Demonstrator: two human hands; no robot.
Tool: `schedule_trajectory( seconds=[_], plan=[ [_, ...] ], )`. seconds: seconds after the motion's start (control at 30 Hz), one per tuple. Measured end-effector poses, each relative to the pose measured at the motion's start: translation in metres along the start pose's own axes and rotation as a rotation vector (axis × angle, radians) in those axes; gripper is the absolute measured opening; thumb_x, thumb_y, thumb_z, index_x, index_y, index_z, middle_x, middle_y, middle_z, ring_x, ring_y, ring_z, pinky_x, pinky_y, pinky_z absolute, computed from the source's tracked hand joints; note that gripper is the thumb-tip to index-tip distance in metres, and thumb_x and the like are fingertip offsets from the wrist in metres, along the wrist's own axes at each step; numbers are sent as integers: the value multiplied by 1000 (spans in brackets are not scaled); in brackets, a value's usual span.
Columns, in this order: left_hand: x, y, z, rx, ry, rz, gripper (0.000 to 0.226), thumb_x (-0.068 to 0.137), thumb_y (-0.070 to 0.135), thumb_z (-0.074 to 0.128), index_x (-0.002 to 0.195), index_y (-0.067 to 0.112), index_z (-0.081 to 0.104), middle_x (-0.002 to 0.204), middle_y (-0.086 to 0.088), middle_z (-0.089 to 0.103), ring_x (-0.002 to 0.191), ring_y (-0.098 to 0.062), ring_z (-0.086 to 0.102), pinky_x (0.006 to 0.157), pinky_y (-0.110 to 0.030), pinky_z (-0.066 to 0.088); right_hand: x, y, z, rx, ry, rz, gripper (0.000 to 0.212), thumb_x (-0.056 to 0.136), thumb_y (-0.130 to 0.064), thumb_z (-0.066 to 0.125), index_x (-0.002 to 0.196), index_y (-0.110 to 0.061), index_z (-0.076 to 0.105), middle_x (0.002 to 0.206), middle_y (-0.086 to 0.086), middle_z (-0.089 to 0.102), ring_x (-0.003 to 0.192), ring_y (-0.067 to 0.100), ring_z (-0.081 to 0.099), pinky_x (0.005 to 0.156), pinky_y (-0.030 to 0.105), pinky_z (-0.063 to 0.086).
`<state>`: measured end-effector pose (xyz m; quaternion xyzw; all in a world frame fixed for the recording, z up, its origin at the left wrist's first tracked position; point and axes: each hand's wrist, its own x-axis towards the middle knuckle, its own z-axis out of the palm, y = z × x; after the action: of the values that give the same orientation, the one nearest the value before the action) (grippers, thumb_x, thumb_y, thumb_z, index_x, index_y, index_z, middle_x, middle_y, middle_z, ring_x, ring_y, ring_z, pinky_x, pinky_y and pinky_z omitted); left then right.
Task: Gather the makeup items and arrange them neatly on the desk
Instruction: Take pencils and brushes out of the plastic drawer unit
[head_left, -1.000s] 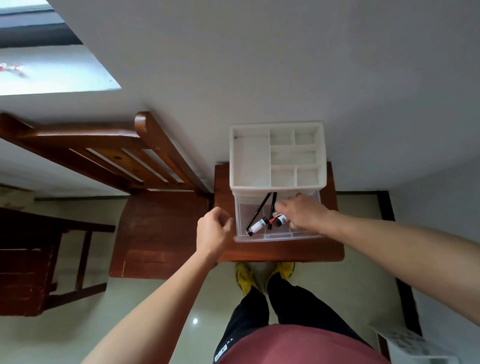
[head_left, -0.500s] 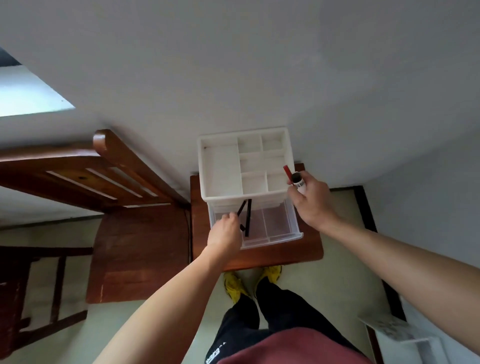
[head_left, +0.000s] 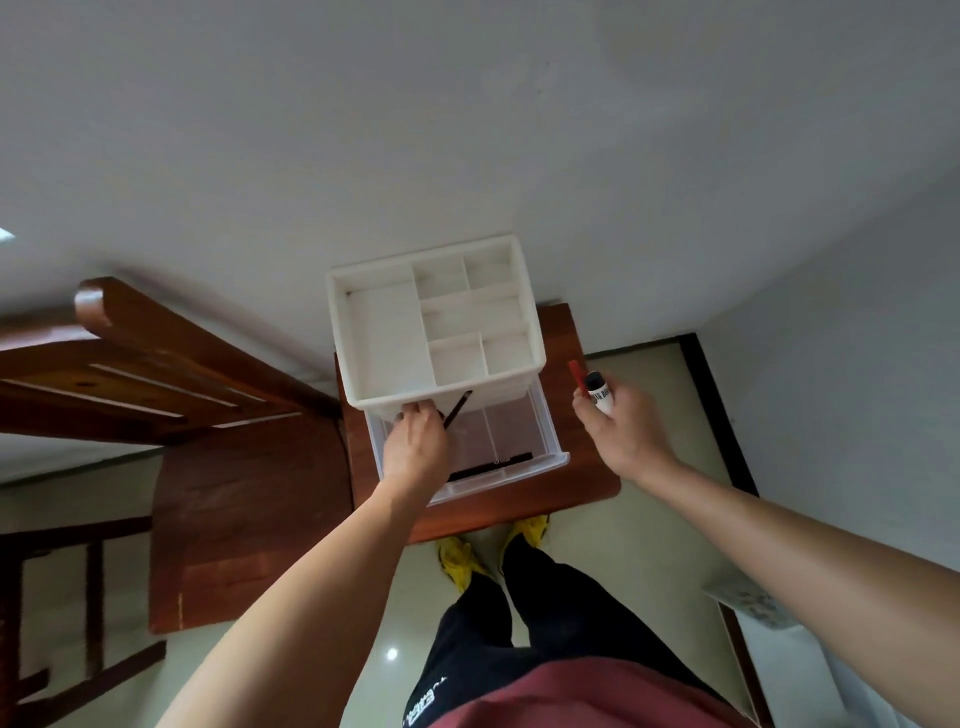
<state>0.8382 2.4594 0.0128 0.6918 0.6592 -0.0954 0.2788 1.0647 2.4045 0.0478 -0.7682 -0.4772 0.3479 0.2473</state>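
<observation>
Our left hand (head_left: 413, 449) pinches a pencil (head_left: 458, 409), likely to lift it from the drawer (head_left: 519, 480); our right hand (head_left: 621, 434), curled round two tubes (head_left: 598, 397), hangs clear.

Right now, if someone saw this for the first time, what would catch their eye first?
Most likely the white compartmented organizer on the small wooden table against the wall, with its clear drawer pulled open. Next, the right hand, raised beside the organizer, holds a white black-capped tube and a red stick. The left hand grips a thin black pencil inside the drawer.
</observation>
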Motion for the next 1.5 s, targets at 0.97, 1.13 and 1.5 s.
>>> schedule_trajectory(
  seconds=[0.97,1.13,1.5],
  plan=[
    [33,17,2,88,-532,254,50,73,13,75,120,9,58,107,-7,64,92,-24,60,79,-34,54,-34,30,20,540,-24,620,6,92,-12,59,88,-10,56,64,4,55,48,15,47,43,28,41],
    [31,14,-11,122,-723,197,47,74,14,74,117,1,60,70,-8,63,54,-18,56,52,-26,45,-42,28,29,622,-13,714,11,91,-10,59,81,-10,53,61,4,53,44,13,46,42,25,40],
    [-11,-21,-62,-272,-250,102,9,84,14,68,79,15,59,58,2,67,36,-7,50,38,-19,39,-56,2,72,1117,8,1069,13,98,-17,54,90,-7,53,75,15,66,57,25,66,48,26,47]
  ],
)
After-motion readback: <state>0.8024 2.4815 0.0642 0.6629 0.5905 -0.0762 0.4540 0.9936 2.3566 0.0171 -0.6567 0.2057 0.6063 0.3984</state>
